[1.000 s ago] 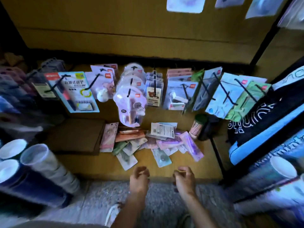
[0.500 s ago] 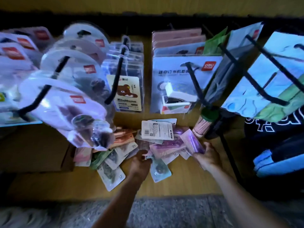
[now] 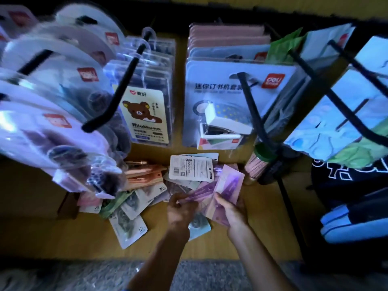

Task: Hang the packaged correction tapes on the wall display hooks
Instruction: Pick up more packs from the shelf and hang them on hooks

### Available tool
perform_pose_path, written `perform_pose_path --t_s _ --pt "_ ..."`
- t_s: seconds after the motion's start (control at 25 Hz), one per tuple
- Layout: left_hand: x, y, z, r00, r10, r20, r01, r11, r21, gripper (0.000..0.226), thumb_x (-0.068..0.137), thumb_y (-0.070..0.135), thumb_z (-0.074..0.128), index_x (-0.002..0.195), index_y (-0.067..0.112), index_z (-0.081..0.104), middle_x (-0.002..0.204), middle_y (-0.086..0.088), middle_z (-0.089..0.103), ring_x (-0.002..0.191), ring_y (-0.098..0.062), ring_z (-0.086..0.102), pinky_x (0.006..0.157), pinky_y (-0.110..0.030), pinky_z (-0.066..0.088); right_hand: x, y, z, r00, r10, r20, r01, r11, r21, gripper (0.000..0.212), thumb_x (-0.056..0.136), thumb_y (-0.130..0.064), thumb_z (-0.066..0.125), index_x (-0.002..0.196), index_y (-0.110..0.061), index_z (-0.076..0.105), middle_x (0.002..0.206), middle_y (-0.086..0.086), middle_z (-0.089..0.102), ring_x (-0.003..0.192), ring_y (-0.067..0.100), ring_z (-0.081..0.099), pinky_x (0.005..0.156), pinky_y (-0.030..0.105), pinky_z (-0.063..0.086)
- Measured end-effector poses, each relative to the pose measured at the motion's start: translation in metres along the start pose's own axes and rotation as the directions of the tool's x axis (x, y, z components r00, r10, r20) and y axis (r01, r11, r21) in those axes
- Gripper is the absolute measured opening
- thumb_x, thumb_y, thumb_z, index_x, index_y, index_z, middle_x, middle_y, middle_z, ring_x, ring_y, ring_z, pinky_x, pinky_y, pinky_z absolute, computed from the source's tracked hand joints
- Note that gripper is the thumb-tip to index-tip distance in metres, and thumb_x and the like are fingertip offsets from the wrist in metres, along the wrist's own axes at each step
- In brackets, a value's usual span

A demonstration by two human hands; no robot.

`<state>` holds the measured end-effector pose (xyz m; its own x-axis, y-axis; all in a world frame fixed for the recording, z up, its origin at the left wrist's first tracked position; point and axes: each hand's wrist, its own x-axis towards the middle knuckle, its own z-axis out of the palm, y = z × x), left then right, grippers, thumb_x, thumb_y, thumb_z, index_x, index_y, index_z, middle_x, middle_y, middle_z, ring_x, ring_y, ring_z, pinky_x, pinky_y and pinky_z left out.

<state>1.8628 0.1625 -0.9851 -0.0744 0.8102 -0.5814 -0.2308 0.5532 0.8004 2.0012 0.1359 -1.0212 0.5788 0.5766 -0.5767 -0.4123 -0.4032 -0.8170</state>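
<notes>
A heap of packaged correction tapes (image 3: 147, 196) lies on the wooden shelf (image 3: 63, 238) below the display hooks. A white pack turned back side up (image 3: 192, 171) tops the heap. My right hand (image 3: 233, 211) grips a purple correction tape pack (image 3: 228, 190) just above the heap. My left hand (image 3: 180, 208) pinches a second purple pack (image 3: 199, 193) beside it, edge-on to me. Black display hooks (image 3: 117, 95) (image 3: 254, 114) stick out above the heap, loaded with other stationery packs.
Round clear packs (image 3: 54, 127) hang on hooks at the left, bear-print packs (image 3: 147, 118) and mini stapler packs (image 3: 231, 101) in the middle, blue and green packs (image 3: 340, 118) at the right. A pot of pink sticks (image 3: 258, 164) stands right of the heap. Grey floor (image 3: 84, 276) runs below.
My head has come closer to the shelf. Both hands reached from the shelf edge into the heap; now each has a purple pack lifted off it.
</notes>
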Motion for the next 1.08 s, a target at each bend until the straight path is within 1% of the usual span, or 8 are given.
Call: perform_pose_path --t_s 0.08,0.2,0.32,0.44,0.64,0.76,0.88,1.08 --pt "-0.017 0.006 -0.010 0.999 -0.029 0.027 0.032 0.992 -0.119 0.036 0.080 -0.023 0.059 0.083 0.013 0.055 0.076 -0.012 0.062 0.066 -0.025 0.064 0.052 -0.026 0.052 -0.017 0.005 -0.003 0.999 0.015 0.034 -0.018 0.995 0.095 0.069 0.059 -0.035 0.092 0.118 -0.010 0.066 0.103 0.009 0.074 0.080 0.025 0.071 0.047 0.022 0.053" --pt "-0.048 0.012 -0.030 0.983 -0.067 0.172 0.076 0.996 -0.044 0.051 0.077 -0.023 0.061 0.103 0.020 0.059 0.082 -0.009 0.070 0.065 -0.024 0.067 0.056 -0.031 0.054 -0.056 0.007 -0.012 0.994 0.005 0.109 -0.030 0.974 0.225 0.034 0.073 -0.018 0.083 0.105 -0.014 0.070 0.097 0.011 0.076 0.076 0.026 0.073 0.058 0.030 0.058" --pt "-0.076 0.008 -0.054 0.881 -0.058 0.469 -0.065 0.968 0.242 0.054 0.062 -0.012 0.074 0.109 0.014 0.069 0.092 -0.016 0.074 0.082 -0.032 0.067 0.072 -0.043 0.053 -0.096 0.003 -0.021 0.963 -0.060 0.261 -0.011 0.965 0.262 0.050 0.067 -0.015 0.084 0.115 -0.012 0.069 0.108 0.017 0.075 0.091 0.035 0.072 0.077 0.045 0.058" --pt "-0.097 0.020 -0.067 0.768 -0.092 0.634 -0.120 0.951 0.283 0.057 0.055 -0.001 0.075 0.110 0.013 0.072 0.107 -0.021 0.074 0.096 -0.033 0.068 0.082 -0.046 0.052 -0.125 -0.017 -0.031 0.930 -0.128 0.345 0.066 0.980 0.188 0.064 0.061 -0.019 0.089 0.120 -0.018 0.066 0.115 0.014 0.073 0.101 0.036 0.070 0.081 0.045 0.057" --pt "-0.158 0.072 -0.067 0.820 -0.085 0.566 -0.064 0.969 0.239 0.049 0.068 0.031 0.081 0.114 0.017 0.072 0.104 -0.009 0.078 0.092 -0.029 0.073 0.080 -0.038 0.057 -0.191 -0.061 -0.048 0.881 -0.231 0.413 0.166 0.968 0.187 0.050 0.069 -0.004 0.080 0.114 -0.015 0.064 0.111 0.017 0.074 0.085 0.021 0.072 0.071 0.031 0.057" --pt "-0.182 0.089 -0.072 0.863 0.005 0.504 -0.116 0.975 0.189 0.066 0.055 0.031 0.095 0.114 0.011 0.072 0.105 -0.011 0.078 0.097 -0.033 0.074 0.090 -0.052 0.057 -0.233 -0.082 -0.053 0.797 -0.246 0.552 0.201 0.969 0.141 0.041 0.086 0.007 0.062 0.122 -0.012 0.061 0.093 0.005 0.077 0.076 0.015 0.071 0.070 0.027 0.056" --pt "-0.198 0.095 -0.086 0.852 0.070 0.519 -0.174 0.973 0.155 0.049 0.067 0.015 0.089 0.112 0.004 0.071 0.094 -0.010 0.079 0.082 -0.025 0.075 0.076 -0.035 0.061 -0.261 -0.095 -0.060 0.727 -0.243 0.642 0.213 0.969 0.126 0.043 0.087 0.011 0.055 0.127 -0.004 0.056 0.085 0.003 0.074 0.071 0.015 0.069 0.072 0.028 0.054" --pt "-0.219 0.090 -0.101 0.872 0.081 0.482 -0.157 0.980 0.119 0.049 0.068 0.005 0.086 0.115 0.004 0.070 0.105 -0.016 0.077 0.094 -0.032 0.072 0.088 -0.048 0.058 -0.283 -0.077 -0.067 0.712 -0.204 0.672 0.341 0.937 -0.077 0.055 0.091 -0.001 0.060 0.139 -0.027 0.052 0.121 -0.002 0.071 0.106 0.014 0.067 0.091 0.028 0.053"
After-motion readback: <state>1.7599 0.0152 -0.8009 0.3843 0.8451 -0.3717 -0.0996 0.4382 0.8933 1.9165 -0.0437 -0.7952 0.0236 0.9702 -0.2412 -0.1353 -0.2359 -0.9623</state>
